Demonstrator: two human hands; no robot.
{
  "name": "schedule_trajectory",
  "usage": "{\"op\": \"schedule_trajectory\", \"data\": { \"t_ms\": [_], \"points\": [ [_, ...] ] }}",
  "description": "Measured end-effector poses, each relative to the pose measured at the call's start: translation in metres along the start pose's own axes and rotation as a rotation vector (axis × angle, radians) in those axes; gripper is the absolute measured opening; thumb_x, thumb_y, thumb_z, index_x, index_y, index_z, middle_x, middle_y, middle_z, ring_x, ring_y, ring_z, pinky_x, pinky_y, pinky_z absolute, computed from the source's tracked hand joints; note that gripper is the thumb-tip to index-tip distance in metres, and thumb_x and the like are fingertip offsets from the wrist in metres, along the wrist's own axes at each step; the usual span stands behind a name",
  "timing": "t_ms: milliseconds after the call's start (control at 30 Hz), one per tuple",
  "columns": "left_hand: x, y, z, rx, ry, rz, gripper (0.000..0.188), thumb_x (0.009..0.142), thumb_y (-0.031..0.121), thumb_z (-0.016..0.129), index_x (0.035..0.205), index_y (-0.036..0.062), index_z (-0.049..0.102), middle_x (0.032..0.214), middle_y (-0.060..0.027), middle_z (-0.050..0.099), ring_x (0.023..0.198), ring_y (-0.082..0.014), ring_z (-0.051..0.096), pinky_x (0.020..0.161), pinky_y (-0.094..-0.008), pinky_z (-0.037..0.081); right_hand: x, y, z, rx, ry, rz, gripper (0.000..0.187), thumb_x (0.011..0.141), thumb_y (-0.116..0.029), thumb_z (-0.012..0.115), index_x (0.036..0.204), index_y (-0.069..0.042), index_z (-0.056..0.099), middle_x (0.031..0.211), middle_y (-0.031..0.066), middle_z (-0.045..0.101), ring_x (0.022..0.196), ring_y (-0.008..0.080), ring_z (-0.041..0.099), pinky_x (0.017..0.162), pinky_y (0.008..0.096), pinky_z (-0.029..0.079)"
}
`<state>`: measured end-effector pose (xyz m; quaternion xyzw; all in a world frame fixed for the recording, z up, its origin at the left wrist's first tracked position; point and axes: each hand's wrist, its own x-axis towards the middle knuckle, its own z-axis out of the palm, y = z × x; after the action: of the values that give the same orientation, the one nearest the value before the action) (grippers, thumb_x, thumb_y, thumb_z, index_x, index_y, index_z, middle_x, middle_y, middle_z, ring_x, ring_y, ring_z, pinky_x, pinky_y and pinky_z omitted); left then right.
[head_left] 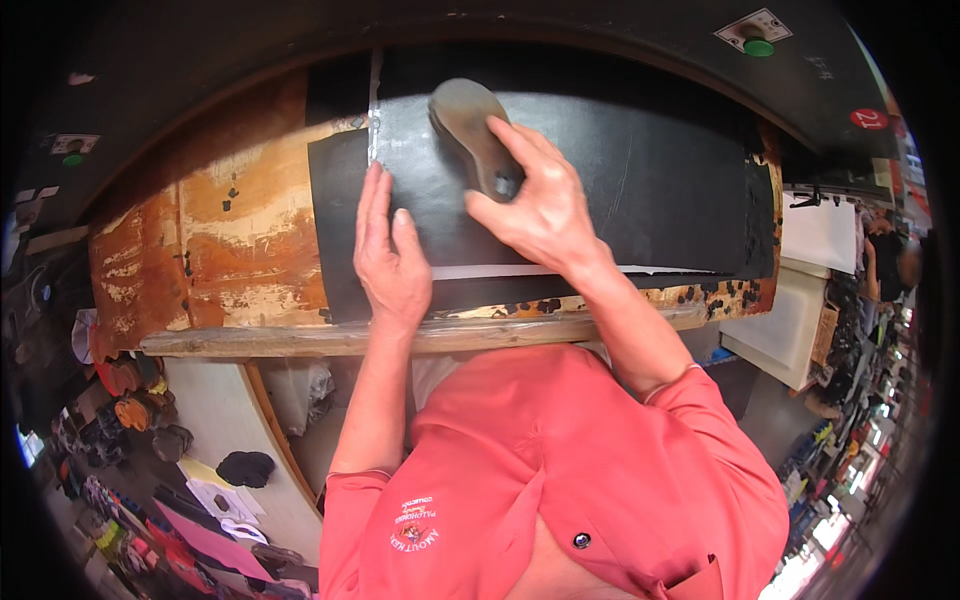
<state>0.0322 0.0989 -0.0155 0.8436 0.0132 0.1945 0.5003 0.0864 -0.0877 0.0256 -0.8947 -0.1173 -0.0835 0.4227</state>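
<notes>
In my right hand (545, 195) is a grey-brown, sole-shaped piece (468, 110), thick at the edge and a little blurred. My thumb and fingers grip it near its narrower end, over a black sheet (660, 190); I cannot tell whether it touches the sheet. My left hand (390, 255) rests by the sheet's left part, its fingers stretched out and pointing away from me, beside a pale cut strip (374, 110). Nothing is held in it. A second pale slit (540, 271) runs along the near side of the sheet.
Beneath the sheet is a worn, stained wooden board (240, 250) with a wooden front rail (250, 343). A dark overhead beam (600, 30) with green buttons (758, 46) spans the far side. A white cabinet (775, 325) stands right; piled goods (130, 410) lie lower left. Another person (885, 250) is far right.
</notes>
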Motion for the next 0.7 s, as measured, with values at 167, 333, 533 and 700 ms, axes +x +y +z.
{"op": "schedule_trajectory", "data": {
  "t_ms": [167,333,533,700],
  "points": [
    [0.001,0.001,-0.005,-0.108,-0.022,-0.047,0.044,0.106,0.003,0.049,0.147,-0.0078,0.056,0.160,-0.0229,0.052,0.147,-0.0349,0.053,0.121,-0.0420,0.042,0.008,-0.014,0.038,-0.215,-0.068,0.001,0.077,0.074,-0.021,0.085,0.142,0.004,0.061,0.146,0.0360,0.055,0.132,0.0490,0.058,0.112,0.0500,0.049],
    [0.001,-0.004,-0.010,-0.306,-0.009,-0.090,0.043,0.108,0.003,0.046,0.148,-0.0087,0.055,0.159,-0.0225,0.053,0.148,-0.0324,0.050,0.123,-0.0425,0.040,-0.002,0.010,0.012,-0.101,-0.194,-0.273,0.076,0.070,-0.015,0.088,0.140,-0.003,0.064,0.157,0.0373,0.040,0.132,0.0525,0.053,0.110,0.0558,0.049],
    [-0.004,-0.013,-0.005,-0.528,0.023,-0.115,0.046,0.111,0.005,0.040,0.154,-0.0090,0.047,0.162,-0.0238,0.047,0.151,-0.0334,0.045,0.126,-0.0456,0.037,-0.023,-0.004,0.047,-0.008,0.036,-0.172,0.072,0.067,-0.012,0.087,0.136,0.000,0.069,0.154,0.0338,0.048,0.131,0.0472,0.057,0.111,0.0501,0.049],
    [-0.005,-0.020,-0.004,-0.677,0.046,-0.139,0.047,0.112,0.007,0.038,0.156,-0.0093,0.042,0.165,-0.0235,0.042,0.153,-0.0348,0.042,0.129,-0.0487,0.034,-0.015,-0.023,0.085,-0.047,0.174,-0.141,0.071,0.069,-0.015,0.086,0.136,0.000,0.068,0.153,0.0381,0.046,0.127,0.0507,0.055,0.106,0.0532,0.051]
  ]
}}
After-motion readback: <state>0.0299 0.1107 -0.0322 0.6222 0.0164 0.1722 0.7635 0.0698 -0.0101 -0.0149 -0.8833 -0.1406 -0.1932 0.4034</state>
